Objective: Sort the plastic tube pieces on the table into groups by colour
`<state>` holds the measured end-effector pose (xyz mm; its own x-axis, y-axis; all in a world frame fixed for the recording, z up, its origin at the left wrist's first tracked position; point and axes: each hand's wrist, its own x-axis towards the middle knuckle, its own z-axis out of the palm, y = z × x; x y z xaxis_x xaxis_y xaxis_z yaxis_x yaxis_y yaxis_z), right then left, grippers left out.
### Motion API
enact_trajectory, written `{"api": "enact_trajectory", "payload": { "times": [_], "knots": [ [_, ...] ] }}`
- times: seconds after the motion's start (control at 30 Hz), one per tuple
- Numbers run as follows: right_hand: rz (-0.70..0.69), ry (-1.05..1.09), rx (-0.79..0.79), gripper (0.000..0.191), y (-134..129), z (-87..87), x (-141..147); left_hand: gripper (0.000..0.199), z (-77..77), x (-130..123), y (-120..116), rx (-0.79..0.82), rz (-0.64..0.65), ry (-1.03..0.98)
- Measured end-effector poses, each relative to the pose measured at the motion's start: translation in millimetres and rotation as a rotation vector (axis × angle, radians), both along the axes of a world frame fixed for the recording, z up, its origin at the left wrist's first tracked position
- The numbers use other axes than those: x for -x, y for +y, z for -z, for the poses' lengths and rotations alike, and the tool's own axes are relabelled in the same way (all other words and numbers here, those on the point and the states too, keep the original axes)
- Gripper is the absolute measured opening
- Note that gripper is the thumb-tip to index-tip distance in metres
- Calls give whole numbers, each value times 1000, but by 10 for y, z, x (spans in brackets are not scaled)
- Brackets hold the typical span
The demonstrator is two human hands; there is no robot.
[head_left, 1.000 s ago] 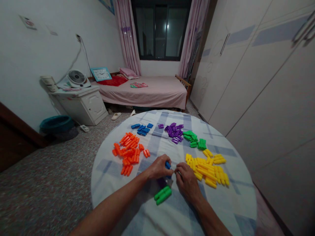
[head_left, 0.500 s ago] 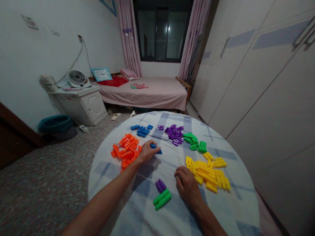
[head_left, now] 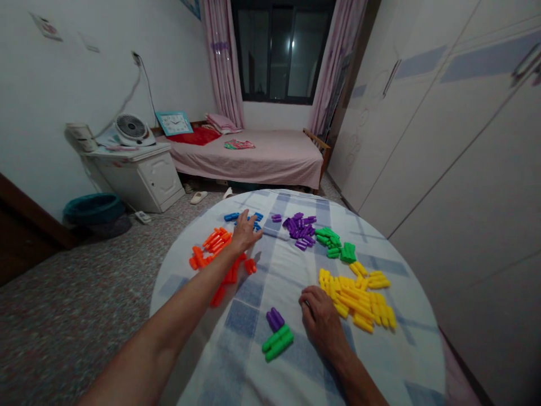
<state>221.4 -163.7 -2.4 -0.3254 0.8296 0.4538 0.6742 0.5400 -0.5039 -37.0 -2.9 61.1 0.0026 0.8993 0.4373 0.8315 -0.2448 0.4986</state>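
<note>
My left hand (head_left: 244,232) is over the pile of blue plastic pieces (head_left: 231,217), fingers spread, and covers part of it. No piece shows in that hand. My right hand (head_left: 318,307) rests on the cloth beside the yellow pieces (head_left: 355,296), its fingers loosely bent and nothing visible in them. Between my forearms lie a purple piece (head_left: 274,320) and a green piece (head_left: 278,342), end to end or nearly touching. Orange pieces (head_left: 217,239) lie under and around my left forearm, which hides some of them.
A round table with a checked cloth (head_left: 220,372) bears everything. Purple pieces (head_left: 300,228) and green pieces (head_left: 329,239) are heaped at its far side. Beyond stand a bed (head_left: 274,149), a white cabinet (head_left: 163,180) with a fan (head_left: 132,128), and a wardrobe (head_left: 422,141) at right.
My left hand has moved away from me to the blue pile and opened; the blue piece it held is out of it. My right hand has stayed put.
</note>
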Motion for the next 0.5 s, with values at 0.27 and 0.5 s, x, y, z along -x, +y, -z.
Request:
{"api": "enact_trajectory", "payload": {
  "times": [0.27,0.5],
  "knots": [
    [-3,-5,25,14,3,-10,3,41,-43,-173,-1250,350,746,156],
    [-4,-14,28,13,2,-32,19,28,118,-363,-1616,474,745,329]
  ]
}}
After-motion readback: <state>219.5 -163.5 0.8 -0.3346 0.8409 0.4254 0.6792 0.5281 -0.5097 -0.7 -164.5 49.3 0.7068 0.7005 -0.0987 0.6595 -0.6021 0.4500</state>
